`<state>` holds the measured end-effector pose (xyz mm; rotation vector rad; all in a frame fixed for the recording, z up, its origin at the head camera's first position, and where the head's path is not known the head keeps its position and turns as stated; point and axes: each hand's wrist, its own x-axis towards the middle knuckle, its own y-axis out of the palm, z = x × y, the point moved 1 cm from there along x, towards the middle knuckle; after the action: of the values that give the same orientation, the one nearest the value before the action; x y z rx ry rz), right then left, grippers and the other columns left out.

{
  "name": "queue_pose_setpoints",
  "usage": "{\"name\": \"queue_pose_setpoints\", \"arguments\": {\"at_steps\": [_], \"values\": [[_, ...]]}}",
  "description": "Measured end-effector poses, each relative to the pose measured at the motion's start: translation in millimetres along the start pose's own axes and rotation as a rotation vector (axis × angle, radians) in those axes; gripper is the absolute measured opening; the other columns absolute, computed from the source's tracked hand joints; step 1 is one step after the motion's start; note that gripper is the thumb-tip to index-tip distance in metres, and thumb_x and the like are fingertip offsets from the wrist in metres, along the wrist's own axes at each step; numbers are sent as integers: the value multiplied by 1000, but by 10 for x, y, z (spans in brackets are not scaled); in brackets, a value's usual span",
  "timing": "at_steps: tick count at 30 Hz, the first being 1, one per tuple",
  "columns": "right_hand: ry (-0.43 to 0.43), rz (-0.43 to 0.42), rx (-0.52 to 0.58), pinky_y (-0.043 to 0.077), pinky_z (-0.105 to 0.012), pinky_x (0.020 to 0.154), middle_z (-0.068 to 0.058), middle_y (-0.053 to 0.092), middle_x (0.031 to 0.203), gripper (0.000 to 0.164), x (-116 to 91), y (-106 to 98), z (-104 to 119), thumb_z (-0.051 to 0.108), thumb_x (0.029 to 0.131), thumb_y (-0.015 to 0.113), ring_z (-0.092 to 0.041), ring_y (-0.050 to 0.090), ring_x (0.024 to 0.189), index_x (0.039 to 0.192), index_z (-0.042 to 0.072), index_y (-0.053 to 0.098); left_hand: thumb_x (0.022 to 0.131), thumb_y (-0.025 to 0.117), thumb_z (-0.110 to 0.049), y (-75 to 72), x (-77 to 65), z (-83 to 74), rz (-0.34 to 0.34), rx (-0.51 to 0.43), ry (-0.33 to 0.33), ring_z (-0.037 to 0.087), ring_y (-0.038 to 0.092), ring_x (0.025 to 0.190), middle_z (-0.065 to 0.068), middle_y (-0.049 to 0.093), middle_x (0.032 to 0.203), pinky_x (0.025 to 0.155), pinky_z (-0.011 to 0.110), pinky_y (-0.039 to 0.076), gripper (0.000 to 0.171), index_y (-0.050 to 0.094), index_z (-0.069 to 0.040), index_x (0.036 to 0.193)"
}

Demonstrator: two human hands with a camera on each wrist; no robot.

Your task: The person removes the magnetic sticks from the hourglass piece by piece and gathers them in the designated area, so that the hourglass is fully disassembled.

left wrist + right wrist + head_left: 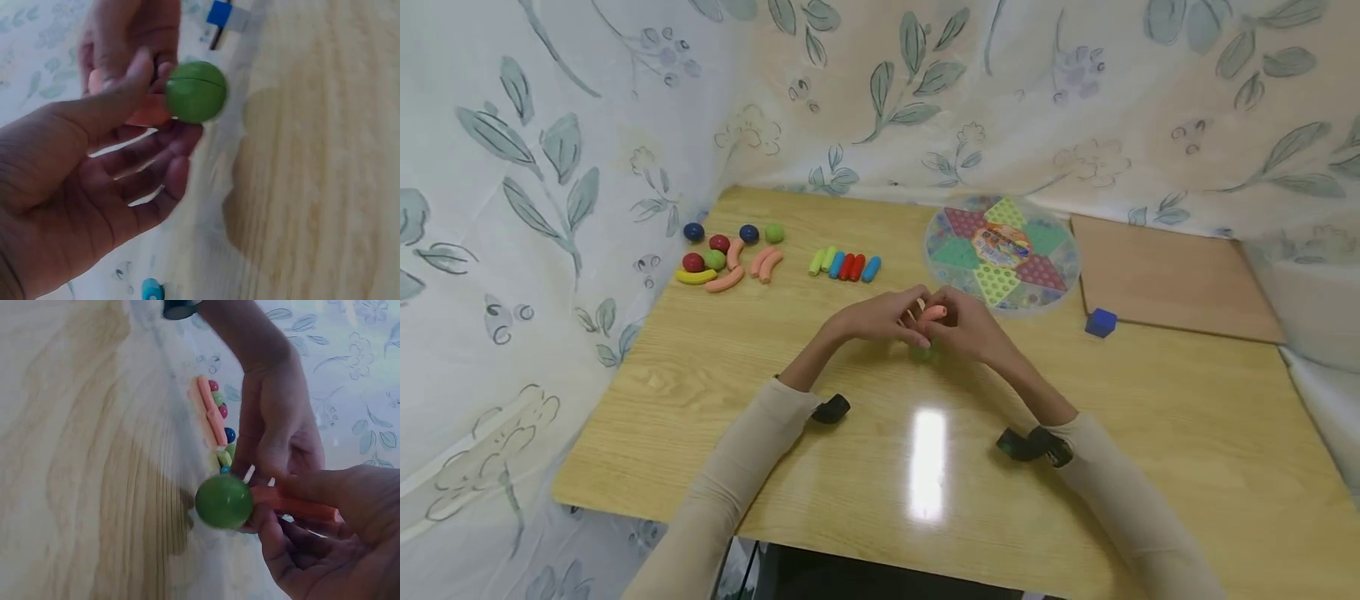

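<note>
My left hand (pixel 886 317) and right hand (pixel 968 323) meet over the middle of the table. Between them is a salmon-orange curved stick (pixel 303 507) with a small dark hole at its upper end. The right thumb and fingers pinch its length, while the left thumb and fingers pinch it close to a green ball (pixel 196 92). That ball has a seam around it and sits against the stick's lower end; whether the two are joined cannot be told. Fingers partly hide the stick in every view. In the head view, the ball shows only faintly below the hands.
Coloured balls (pixel 694 232), salmon curved sticks (pixel 726 279) and a yellow curved piece (pixel 696 277) lie at the back left. Short green, blue and red cylinders (pixel 856 267) stand nearer the middle. A round star-patterned board (pixel 1002 254), blue cube (pixel 1101 322) and brown board (pixel 1172 279) lie beyond.
</note>
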<state>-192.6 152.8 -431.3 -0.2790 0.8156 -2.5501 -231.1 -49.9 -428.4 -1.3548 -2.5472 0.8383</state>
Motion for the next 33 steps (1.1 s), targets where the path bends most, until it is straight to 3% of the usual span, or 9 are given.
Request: {"name": "queue_pose_setpoints", "arguments": {"at_steps": [5,10,13,17,21,25,28,30,33], "values": [[78,-10,132,57,-28,81,-23,67,122,38,52,66,-55,20,103,67,-33,73,106,132,-1,53,103,66,-15,7,-12,47,-60,35,10,27,73,106,18,71,123,89,35,58,41,46,-5,139],[156,43,99,57,-37,88,-22,64,120,60,55,152,-84,23,97,77,-33,69,105,134,-1,37,103,67,-17,29,-31,79,-183,1,-77,24,72,89,17,75,101,77,27,55,44,44,-5,140],[128,57,55,56,-35,86,-20,68,114,53,83,209,-72,23,93,81,-28,70,98,125,-1,46,102,69,-20,22,-83,62,-268,-71,-135,21,67,74,16,74,89,66,25,48,43,43,-6,133],[34,68,-18,53,-28,74,-16,70,107,33,165,233,40,22,94,78,-19,64,81,113,1,60,105,62,-17,-58,-205,66,-349,-109,-145,20,63,66,15,71,80,63,25,46,35,41,-4,129],[-16,124,-97,47,-28,69,-11,67,97,25,290,160,216,20,92,75,-16,55,77,105,4,63,106,52,-16,-252,-431,119,-532,41,-205,15,55,60,6,59,74,57,24,43,34,43,-1,135],[-31,143,-125,52,-35,73,-11,66,99,26,592,89,373,24,95,75,-24,61,81,109,4,65,101,50,-16,-528,-767,220,-705,317,-392,16,43,50,3,46,65,48,26,34,39,42,5,133],[13,118,-12,59,-48,86,-19,67,114,33,983,103,494,24,100,71,-40,69,96,122,1,65,104,52,-17,-707,-978,350,-744,551,-522,21,42,47,7,43,61,45,29,33,36,47,12,125],[75,93,125,58,-53,97,-25,65,126,36,1278,150,553,21,102,68,-46,69,109,130,-1,62,105,56,-18,-789,-1052,446,-747,693,-575,26,50,52,12,49,64,47,34,39,34,54,14,114],[193,34,333,55,-51,107,-25,57,143,40,1692,277,579,16,102,66,-47,65,122,136,-3,59,105,60,-21,-847,-1085,586,-727,795,-641,38,61,74,23,60,83,68,44,53,33,60,12,100]]}}
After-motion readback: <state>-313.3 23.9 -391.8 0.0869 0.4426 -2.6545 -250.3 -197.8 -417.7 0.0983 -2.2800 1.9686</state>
